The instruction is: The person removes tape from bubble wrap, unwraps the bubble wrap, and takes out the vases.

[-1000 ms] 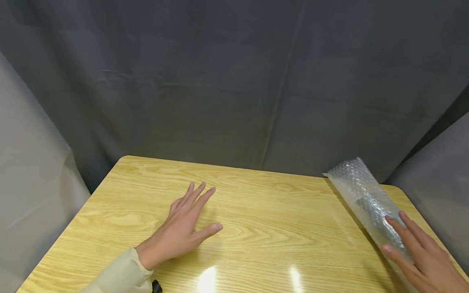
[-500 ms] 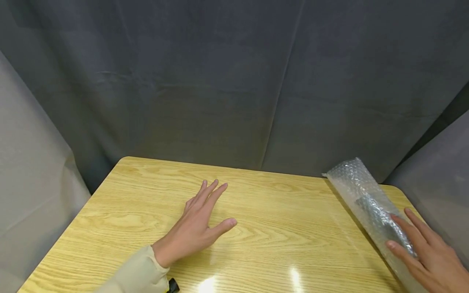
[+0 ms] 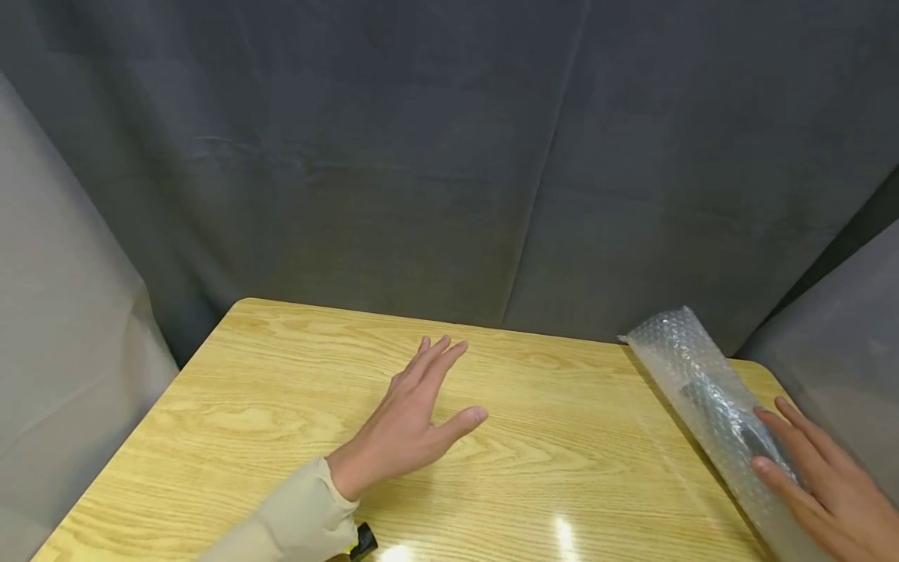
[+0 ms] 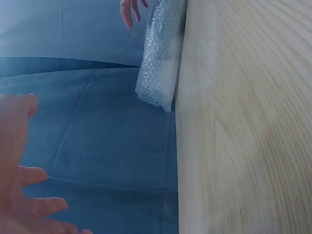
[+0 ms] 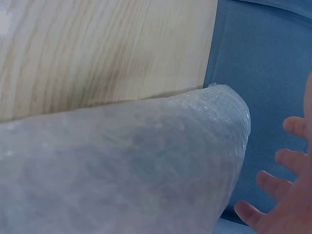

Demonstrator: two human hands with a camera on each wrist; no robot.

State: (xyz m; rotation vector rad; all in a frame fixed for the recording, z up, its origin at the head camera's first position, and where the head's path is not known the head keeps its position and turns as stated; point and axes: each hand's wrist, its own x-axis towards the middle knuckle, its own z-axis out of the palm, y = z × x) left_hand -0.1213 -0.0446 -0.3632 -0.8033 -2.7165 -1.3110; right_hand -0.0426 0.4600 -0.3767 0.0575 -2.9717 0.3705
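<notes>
Table surfaced in yellow wood grain, far corners rounded; glare reflected at near side. Dark curtain hung behind, creased. Flanked by left cloth, pale, and right cloth, greyer.

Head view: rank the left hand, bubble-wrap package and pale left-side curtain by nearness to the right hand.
1. Bubble-wrap package: right side, at the right hand.
2. Left hand: above the table, near mid-view.
3. Pale left-side curtain: far left, beyond the table.
</notes>
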